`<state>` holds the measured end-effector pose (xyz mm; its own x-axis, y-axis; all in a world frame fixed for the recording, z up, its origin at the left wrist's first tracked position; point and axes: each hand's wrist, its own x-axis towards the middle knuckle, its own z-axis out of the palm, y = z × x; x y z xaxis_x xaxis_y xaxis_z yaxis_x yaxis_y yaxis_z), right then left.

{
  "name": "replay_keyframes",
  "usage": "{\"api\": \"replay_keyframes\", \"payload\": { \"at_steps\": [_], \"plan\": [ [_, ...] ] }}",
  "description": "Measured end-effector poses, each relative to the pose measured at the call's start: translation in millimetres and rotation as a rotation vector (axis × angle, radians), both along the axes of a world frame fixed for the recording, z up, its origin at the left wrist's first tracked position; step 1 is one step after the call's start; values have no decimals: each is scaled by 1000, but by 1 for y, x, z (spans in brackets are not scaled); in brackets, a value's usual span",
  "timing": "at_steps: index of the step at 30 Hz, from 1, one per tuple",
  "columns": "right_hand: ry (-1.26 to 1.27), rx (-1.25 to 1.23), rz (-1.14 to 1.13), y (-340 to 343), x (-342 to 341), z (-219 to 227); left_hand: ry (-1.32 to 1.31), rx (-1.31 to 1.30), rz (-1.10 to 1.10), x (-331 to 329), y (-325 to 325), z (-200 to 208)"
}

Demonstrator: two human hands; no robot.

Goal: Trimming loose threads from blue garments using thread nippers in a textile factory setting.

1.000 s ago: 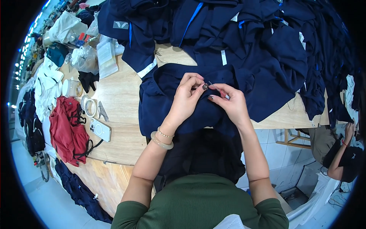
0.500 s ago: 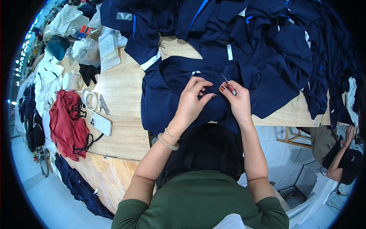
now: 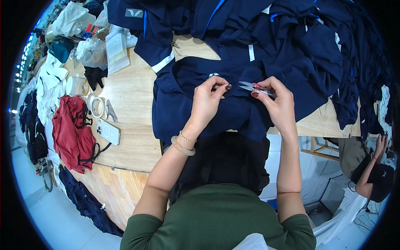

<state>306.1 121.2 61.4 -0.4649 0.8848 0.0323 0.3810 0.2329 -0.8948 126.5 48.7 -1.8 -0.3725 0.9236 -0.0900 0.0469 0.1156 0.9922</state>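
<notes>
A navy garment point(image 3: 177, 112) lies on the wooden table in front of me, its wide opening toward the far side. A small white label point(image 3: 213, 75) shows inside that opening. My left hand point(image 3: 206, 102) is over the garment with thumb and forefinger pinched together; what they hold, if anything, is too small to make out. In my right hand point(image 3: 278, 100) are thread snips point(image 3: 249, 86), their blades apart and pointing left toward the pinched fingertips. A short gap separates the blade tips from my left hand.
More navy garments point(image 3: 300, 58) are heaped along the far side and right. On the table's left are a red garment point(image 3: 73, 133), a phone point(image 3: 108, 132), tape rolls point(image 3: 98, 107) and plastic bags point(image 3: 91, 53). Another person's arm point(image 3: 371, 166) shows at the right.
My right hand has moved right and turned, so the snips now point left with their blades apart. The left fingers have closed into a pinch. The view has shifted slightly.
</notes>
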Motion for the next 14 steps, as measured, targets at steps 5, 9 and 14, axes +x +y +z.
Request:
{"api": "replay_keyframes", "payload": {
  "at_steps": [5,9,14],
  "plan": [
    [-286,305,122,4,-7,10,-8,3,23,0,2,0],
    [-406,355,186,4,-16,15,33,24,20,0,1,0],
    [-459,383,227,3,-20,15,70,16,12,-1,0,1]
  ]
}}
